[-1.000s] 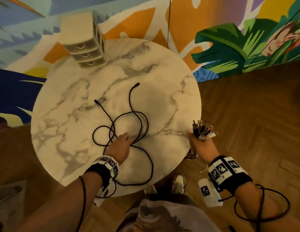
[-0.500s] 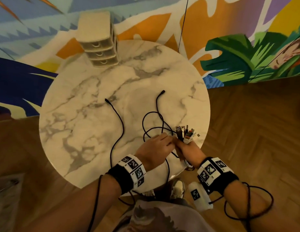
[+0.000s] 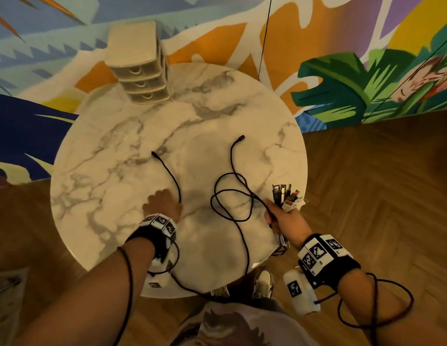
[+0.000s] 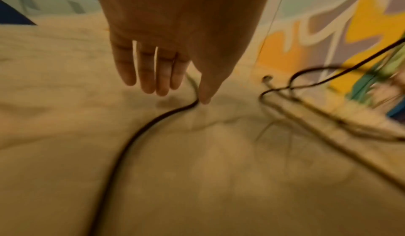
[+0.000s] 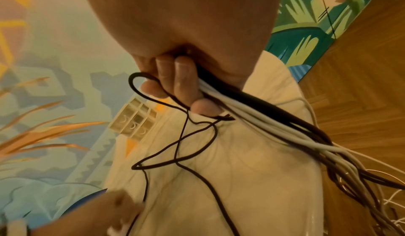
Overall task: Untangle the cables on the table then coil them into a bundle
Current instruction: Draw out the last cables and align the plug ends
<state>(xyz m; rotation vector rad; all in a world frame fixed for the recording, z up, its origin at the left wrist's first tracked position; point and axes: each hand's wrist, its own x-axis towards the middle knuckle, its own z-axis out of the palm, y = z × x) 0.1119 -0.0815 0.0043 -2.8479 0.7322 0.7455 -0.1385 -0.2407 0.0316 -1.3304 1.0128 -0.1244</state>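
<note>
A thin black braided cable [image 3: 232, 196] lies in loose loops on the round white marble-patterned table [image 3: 97, 196], one plug end [image 3: 241, 138] pointing toward the far edge and a strand running into the right hand [image 3: 284, 218]. That hand, at the table's right rim, is closed round a bundle of black and white cables [image 5: 252, 115] with the connectors [image 3: 287, 196] sticking up above the fist; their tails hang off the edge. A second black cable [image 3: 171, 174] runs from its plug [image 3: 153, 153] down to the left hand [image 3: 162, 203], which is over the table with fingers [image 4: 149, 73] straight and the thumb tip touching the strand. A cream three-drawer plastic organiser [image 3: 140, 66] stands at the far edge.
</note>
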